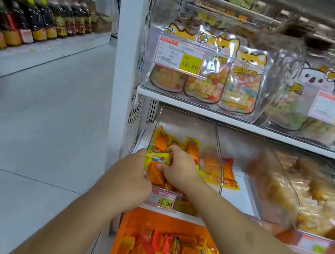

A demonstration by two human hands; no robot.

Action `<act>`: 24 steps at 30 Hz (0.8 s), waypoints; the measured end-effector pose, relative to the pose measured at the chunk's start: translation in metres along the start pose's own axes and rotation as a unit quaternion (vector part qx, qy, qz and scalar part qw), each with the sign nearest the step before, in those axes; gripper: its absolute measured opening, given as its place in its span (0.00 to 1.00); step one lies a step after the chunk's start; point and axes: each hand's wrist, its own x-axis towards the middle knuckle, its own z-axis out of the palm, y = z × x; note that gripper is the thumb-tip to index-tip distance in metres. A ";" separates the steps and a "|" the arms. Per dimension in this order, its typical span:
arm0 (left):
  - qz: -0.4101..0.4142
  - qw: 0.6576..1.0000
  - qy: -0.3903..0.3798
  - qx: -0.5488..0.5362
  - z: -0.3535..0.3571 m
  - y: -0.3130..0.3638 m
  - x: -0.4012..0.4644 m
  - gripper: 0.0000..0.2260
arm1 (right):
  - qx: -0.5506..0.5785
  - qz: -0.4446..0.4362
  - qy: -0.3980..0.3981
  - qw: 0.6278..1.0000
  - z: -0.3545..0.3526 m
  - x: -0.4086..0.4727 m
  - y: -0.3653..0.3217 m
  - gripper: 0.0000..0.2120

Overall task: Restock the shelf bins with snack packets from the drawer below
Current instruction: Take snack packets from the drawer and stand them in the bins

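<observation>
Glossy foil snack packets (159,157); clear smooth plastic bin (211,152); orange drawer (120,236).

Snack packets (191,150) in left shelf bin (186,120), open drawer (120,236) below, cartoon pouches (208,73) on shelf above.

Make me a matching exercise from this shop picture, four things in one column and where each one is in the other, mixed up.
Things
1. yellow packet
2. orange drawer
3. cat-print candy bags
4. dark bottles

Places
A. shelf across the aisle
B. clear bin on the upper shelf
C. pulled out below the bins
D. between the left hand and right hand

Pairs: 1-D, 2-C, 3-B, 4-A
</observation>
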 end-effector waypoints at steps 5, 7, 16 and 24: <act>-0.003 1.000 0.002 0.006 0.001 0.000 0.000 0.12 | -0.012 -0.017 -0.004 1.000 -0.004 -0.006 0.003 0.27; -0.003 1.000 -0.003 0.003 0.001 -0.001 0.000 0.13 | -0.032 -0.023 -0.051 0.998 -0.010 -0.008 0.005 0.29; 0.005 1.000 0.004 0.014 0.003 0.001 -0.002 0.20 | -0.127 -0.044 -0.115 0.984 -0.010 -0.010 0.004 0.35; 0.005 1.000 0.001 0.004 0.005 -0.002 0.001 0.18 | -0.080 -0.042 -0.009 0.996 -0.023 -0.003 0.016 0.30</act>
